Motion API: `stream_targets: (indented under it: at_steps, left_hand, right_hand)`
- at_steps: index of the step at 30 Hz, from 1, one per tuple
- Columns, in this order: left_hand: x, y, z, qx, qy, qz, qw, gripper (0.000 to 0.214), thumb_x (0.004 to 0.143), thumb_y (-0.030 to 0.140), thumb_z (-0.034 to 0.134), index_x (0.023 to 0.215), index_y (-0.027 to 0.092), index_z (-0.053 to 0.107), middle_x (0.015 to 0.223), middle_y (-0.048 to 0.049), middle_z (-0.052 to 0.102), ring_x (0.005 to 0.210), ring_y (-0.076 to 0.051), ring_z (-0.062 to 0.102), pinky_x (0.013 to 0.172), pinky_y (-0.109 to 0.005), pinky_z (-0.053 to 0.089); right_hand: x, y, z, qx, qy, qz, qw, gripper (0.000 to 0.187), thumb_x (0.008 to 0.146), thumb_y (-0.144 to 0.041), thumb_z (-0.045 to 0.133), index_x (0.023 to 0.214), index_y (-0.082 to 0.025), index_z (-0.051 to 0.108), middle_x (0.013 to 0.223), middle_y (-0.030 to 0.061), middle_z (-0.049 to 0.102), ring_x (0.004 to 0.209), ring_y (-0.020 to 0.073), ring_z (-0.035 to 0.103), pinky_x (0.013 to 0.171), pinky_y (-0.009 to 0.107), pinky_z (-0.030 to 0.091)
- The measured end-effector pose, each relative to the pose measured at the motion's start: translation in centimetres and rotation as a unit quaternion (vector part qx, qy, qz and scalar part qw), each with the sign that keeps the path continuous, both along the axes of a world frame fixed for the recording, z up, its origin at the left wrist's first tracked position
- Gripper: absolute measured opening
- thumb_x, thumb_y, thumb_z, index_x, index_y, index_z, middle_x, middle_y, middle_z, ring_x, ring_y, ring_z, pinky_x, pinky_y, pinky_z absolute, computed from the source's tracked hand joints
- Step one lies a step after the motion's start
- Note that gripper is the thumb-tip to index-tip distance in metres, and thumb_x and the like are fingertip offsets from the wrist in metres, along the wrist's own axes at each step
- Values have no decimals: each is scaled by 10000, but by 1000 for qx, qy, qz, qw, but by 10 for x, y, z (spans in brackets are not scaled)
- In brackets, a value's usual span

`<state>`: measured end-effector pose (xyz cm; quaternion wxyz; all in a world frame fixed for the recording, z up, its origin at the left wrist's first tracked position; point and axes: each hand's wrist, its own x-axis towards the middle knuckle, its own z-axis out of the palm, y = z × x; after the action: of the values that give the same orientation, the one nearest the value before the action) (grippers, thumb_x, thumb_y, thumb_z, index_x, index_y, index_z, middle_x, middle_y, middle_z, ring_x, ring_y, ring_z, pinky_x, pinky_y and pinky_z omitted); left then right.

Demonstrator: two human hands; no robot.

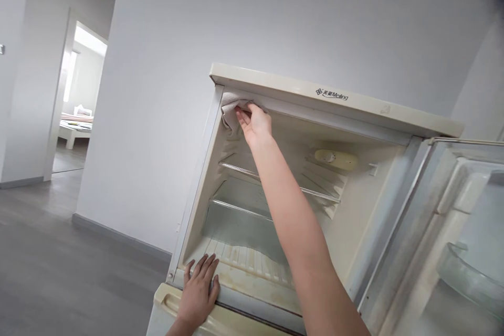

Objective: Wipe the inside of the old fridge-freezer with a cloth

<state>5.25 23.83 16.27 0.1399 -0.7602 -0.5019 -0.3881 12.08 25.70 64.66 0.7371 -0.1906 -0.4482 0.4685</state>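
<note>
My right hand [255,122] reaches up into the top left corner of an open refrigerator [275,81]. Its fingers are closed on a light grey cloth [232,107], which is pressed against the inner frame there. Lower down, my left hand [199,291] rests with fingers spread on the front bottom edge of the compartment, holding nothing. Two shelves cross the inside, the upper shelf [240,169] and the lower shelf [240,209]. My right forearm hides part of both.
The refrigerator door [425,231] swings out to the right, with a clear door bin [468,278] on it. A yellowish light cover [335,159] sits on the inner right wall. Below is the lower door [228,320]. A doorway [79,100] stands at the far left, beyond grey floor [79,268].
</note>
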Motion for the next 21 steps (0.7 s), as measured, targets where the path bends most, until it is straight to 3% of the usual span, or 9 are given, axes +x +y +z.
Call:
stream_targets:
  at_steps: [4, 7, 12, 16, 18, 19, 21]
  left_hand:
    - [0, 0, 0, -6, 10, -2, 1000, 400, 908, 325, 386, 1286, 310, 514, 1354, 24, 614, 1250, -203, 545, 1041, -434, 292]
    - [-1, 0, 1, -2, 12, -1, 1000, 398, 911, 324, 383, 1287, 305, 511, 1363, 23, 606, 1253, -202, 544, 1042, -438, 291]
    - [0, -2, 3, -5, 10, -2, 1000, 401, 911, 323, 382, 1292, 307, 507, 1355, 31, 613, 1257, -202, 542, 1041, -438, 300]
    - [0, -2, 2, -1, 1, -8, 1000, 410, 899, 320, 406, 1295, 302, 513, 1344, 18, 623, 1248, -208, 547, 1043, -432, 313]
    - [0, -1, 1, 1, -4, -5, 1000, 414, 894, 319, 415, 1297, 305, 513, 1341, 20, 625, 1244, -205, 549, 1043, -427, 321]
    - [1, -1, 0, 1, -3, -3, 1000, 416, 895, 322, 412, 1300, 309, 508, 1343, 24, 624, 1245, -204, 548, 1043, -426, 322]
    - [1, -1, -1, 3, 2, 1, 1000, 419, 900, 326, 402, 1308, 316, 497, 1345, 34, 622, 1244, -200, 547, 1042, -426, 322]
  right_hand:
    - [26, -15, 1, -12, 66, -93, 993, 97, 808, -106, 544, 811, -200, 520, 713, -28, 603, 690, 90, 646, 656, 188, 570]
    - [53, -25, 1, 2, 137, -182, 974, 134, 782, -69, 538, 786, -201, 516, 715, -31, 593, 712, 95, 647, 682, 197, 579]
    - [118, -30, -1, 40, 185, -300, 935, 133, 753, -74, 541, 742, -204, 514, 819, -13, 621, 812, 112, 664, 691, 199, 581]
    - [182, -26, -12, 86, 236, -441, 862, 123, 827, -130, 453, 759, -222, 498, 969, 0, 644, 909, 98, 660, 720, 176, 564]
    - [202, -17, -22, 73, 250, -497, 828, 158, 837, -119, 394, 822, -243, 490, 1056, -15, 644, 978, 90, 645, 791, 201, 562]
    - [207, -10, -28, 53, 238, -511, 824, 188, 827, -105, 378, 860, -252, 490, 1100, -21, 638, 1012, 89, 634, 827, 220, 559]
    - [201, 11, -42, -6, 164, -503, 848, 240, 809, -96, 362, 929, -264, 483, 1171, -28, 616, 1079, 78, 603, 867, 225, 546]
